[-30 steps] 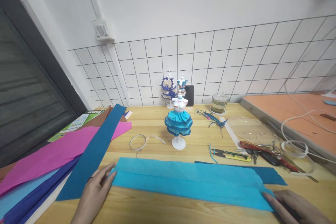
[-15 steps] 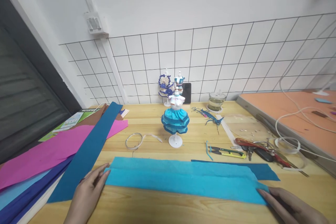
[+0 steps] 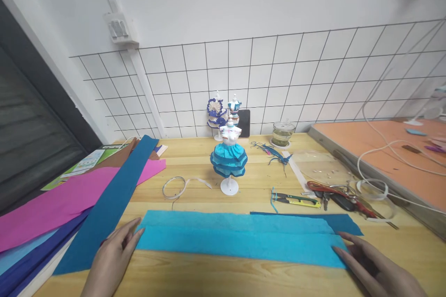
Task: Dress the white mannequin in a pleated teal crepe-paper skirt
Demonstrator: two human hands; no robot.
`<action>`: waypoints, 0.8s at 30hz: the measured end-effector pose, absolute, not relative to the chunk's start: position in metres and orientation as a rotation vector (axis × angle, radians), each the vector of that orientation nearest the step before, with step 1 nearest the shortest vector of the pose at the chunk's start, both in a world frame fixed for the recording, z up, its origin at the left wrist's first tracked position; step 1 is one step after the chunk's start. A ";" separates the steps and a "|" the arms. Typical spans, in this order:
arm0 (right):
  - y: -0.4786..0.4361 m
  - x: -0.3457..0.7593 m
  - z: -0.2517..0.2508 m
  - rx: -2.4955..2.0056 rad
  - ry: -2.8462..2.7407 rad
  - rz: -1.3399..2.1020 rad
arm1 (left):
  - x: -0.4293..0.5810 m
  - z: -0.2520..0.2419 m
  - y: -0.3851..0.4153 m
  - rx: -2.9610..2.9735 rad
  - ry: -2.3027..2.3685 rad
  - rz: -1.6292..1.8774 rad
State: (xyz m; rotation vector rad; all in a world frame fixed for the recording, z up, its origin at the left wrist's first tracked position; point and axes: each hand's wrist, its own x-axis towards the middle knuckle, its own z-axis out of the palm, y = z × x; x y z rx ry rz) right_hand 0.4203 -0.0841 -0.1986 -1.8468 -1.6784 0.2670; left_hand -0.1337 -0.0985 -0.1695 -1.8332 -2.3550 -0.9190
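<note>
A long light-blue strip (image 3: 237, 239) lies flat along the front of the wooden table, with a lengthwise line across it. My left hand (image 3: 116, 250) rests at its left end, thumb and fingers apart at the edge. At the right end, my right hand (image 3: 376, 262) touches the strip with thumb and index finger spread. A dark-blue strip (image 3: 348, 224) shows partly from beneath the light-blue one. Behind stands a small white dress form (image 3: 230, 134) wearing a layered blue skirt (image 3: 229, 160).
Coloured sheets, including a pink one (image 3: 69, 190) and a dark-teal strip (image 3: 108, 204), lie at left. Yellow snips (image 3: 301, 201), keys (image 3: 325, 199) and a glass cup (image 3: 283, 133) are at right. A measuring tape (image 3: 175, 188) lies left of the dress form.
The view has shifted slightly. My right index finger has lifted off the strip's corner and spread from the thumb, and the corner now lies flatter. My left hand stays at the left end.
</note>
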 end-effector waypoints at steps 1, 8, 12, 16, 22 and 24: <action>-0.084 0.420 -0.199 -1.848 -1.687 0.266 | -0.134 -0.169 -0.098 -1.832 -2.369 -0.913; -0.084 0.419 -0.198 -1.836 -1.672 0.303 | -0.134 -0.168 -0.098 -1.813 -2.426 -0.896; -0.084 0.415 -0.190 -1.838 -1.657 0.298 | -0.134 -0.168 -0.098 -1.817 -2.399 -0.908; -0.085 0.413 -0.186 -1.834 -1.660 0.325 | -0.132 -0.166 -0.099 -1.819 -2.363 -0.912; -0.084 0.411 -0.186 -1.834 -1.697 0.292 | -0.136 -0.166 -0.097 -1.818 -2.421 -0.877; -0.084 0.410 -0.186 -1.842 -1.721 0.279 | -0.139 -0.168 -0.096 -1.811 -2.481 -0.851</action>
